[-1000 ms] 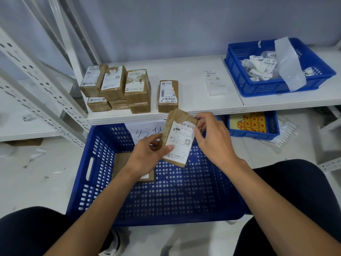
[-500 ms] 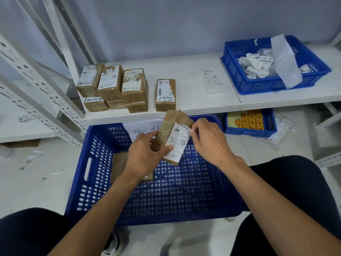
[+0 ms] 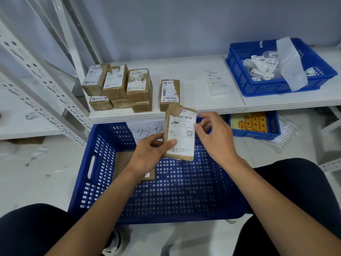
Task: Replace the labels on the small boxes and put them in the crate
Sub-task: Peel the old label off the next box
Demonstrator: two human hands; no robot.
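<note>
Head view: left hand [image 3: 153, 152] grips small box [image 3: 168, 126] above crate [image 3: 103, 163]; right hand [image 3: 215, 139] at label [image 3: 182, 133] edge, pinch or touch unclear; one-handed hold risks box twisting, label creasing or tearing.

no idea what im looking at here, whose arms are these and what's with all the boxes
There is no machine: a person works with bare hands, and every picture comes from a camera on their head, looking down. The left hand grips a small brown box with a white label above a big blue crate, which already holds another box. The right hand has fingertips at the label's edge. More boxes wait on the white shelf, beside a blue basket of crumpled labels.
</note>
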